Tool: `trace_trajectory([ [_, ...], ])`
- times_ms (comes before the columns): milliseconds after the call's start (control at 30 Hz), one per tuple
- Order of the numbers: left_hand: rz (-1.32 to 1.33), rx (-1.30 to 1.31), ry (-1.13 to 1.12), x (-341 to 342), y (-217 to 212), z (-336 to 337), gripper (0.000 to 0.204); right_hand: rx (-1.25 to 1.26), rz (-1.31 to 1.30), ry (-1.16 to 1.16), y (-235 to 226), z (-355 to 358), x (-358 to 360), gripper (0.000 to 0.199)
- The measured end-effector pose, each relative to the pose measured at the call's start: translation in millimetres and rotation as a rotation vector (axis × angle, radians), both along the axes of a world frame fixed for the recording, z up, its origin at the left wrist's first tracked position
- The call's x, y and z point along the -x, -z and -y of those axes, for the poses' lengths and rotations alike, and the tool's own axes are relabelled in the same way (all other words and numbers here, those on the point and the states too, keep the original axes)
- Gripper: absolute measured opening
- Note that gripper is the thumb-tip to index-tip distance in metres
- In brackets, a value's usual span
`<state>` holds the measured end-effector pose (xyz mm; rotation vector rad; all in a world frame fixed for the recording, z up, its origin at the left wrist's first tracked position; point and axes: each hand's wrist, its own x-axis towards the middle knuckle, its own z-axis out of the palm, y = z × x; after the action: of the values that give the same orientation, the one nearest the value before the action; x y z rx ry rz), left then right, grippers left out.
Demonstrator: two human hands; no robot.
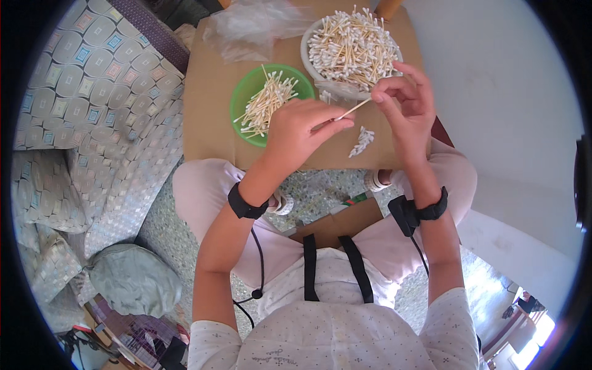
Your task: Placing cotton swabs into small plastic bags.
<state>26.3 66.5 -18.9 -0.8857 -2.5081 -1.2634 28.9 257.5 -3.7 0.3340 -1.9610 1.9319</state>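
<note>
Between my two hands a cotton swab with a pale wooden stick is held slantwise above the table. My left hand pinches its lower end between thumb and forefinger. At the upper end, the thumb and fingers of my right hand close on it. A green bowl with many loose swabs stands beside my left hand, which partly covers its right side. Behind my right hand a white bowl is heaped with swabs. A little pile of white cotton tips lies on the table below the held swab.
Brown card covers the small table. Clear plastic bags lie at its back left. A patterned cloth drapes at the left, and a pale wall rises at the right. An open cardboard box sits on the floor between my legs.
</note>
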Motion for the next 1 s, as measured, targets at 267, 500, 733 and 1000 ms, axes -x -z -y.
trace_trajectory([
  [267,0.316,-0.117,0.034,-9.5,8.5,-10.9,0.015,0.071,0.286,-0.272,-1.2,-3.8,-6.1,0.014],
  [500,0.514,-0.264,0.054,-6.3,3.4,-4.6,0.017,0.143,0.356,-0.325,-1.9,10.8,-7.5,0.020],
  [733,0.415,-0.438,0.006,9.8,-10.3,17.2,0.015,-0.142,0.268,-0.168,9.8,11.9,-8.6,0.017],
  [1000,0.396,-0.462,-0.071,4.8,-4.5,10.5,0.008,-0.256,0.265,-0.203,9.0,21.9,-14.4,0.015],
])
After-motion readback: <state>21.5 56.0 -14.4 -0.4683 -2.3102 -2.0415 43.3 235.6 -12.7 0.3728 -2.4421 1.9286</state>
